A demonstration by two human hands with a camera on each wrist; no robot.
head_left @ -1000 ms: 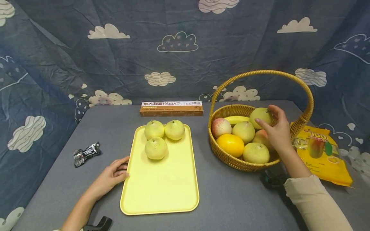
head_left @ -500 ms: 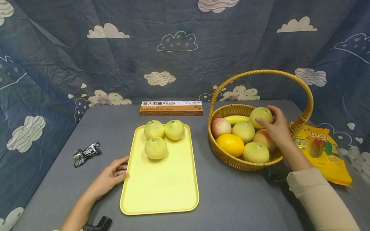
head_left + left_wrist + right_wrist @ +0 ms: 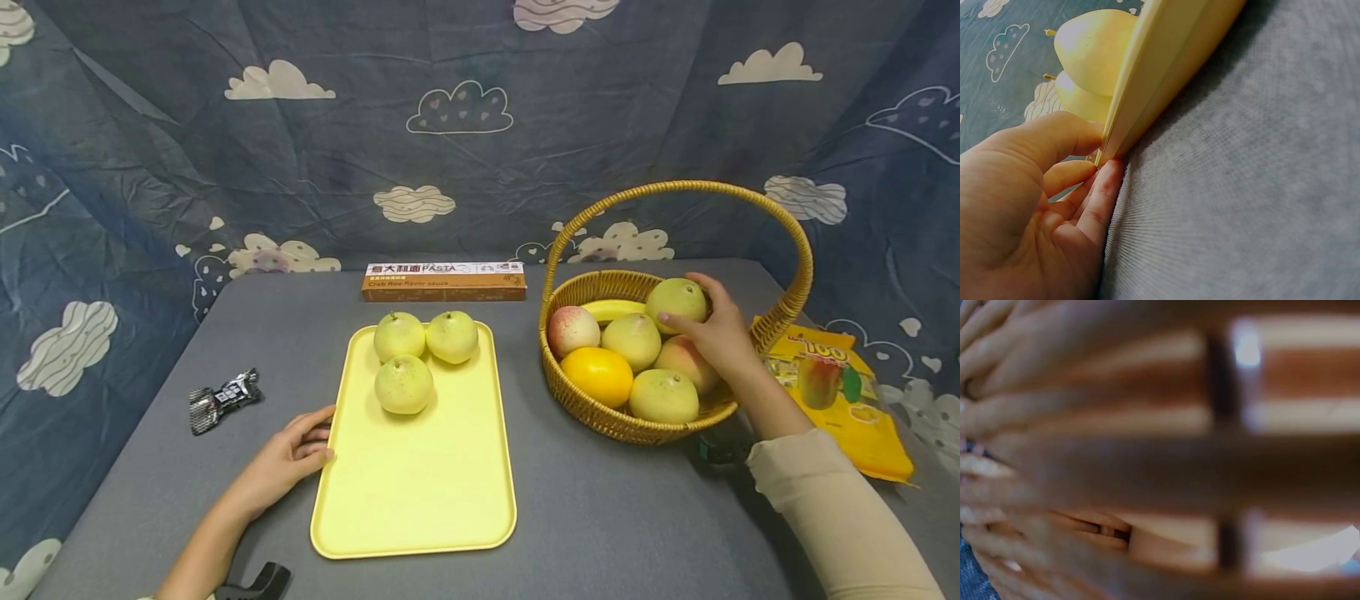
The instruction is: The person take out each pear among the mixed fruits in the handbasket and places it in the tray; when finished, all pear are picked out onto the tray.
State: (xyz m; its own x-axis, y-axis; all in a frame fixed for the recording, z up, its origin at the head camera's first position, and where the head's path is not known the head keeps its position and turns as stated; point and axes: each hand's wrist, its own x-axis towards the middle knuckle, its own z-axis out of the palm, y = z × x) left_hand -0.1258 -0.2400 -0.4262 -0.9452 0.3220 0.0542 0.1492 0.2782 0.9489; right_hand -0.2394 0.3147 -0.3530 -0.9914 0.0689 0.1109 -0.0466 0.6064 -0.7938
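Observation:
In the head view, my left hand is at the left rim of a pale yellow tray. The left wrist view shows the rim of the tray between my thumb and fingers. Three yellow-green pears sit at the tray's far end. My right hand reaches over a wicker basket and grips a round pale green pear, thumb in front and fingers behind. That pear rests on top of the other fruit. The right wrist view is filled by blurred basket weave.
The basket also holds a reddish peach, an orange, a banana and more pears, under a tall handle. A pasta box lies at the back, a yellow bag at right, a black wrapper at left.
My right hand shifts slightly left, and the pear in its grip settles a little leftward in the basket. My left hand and the tray stay put.

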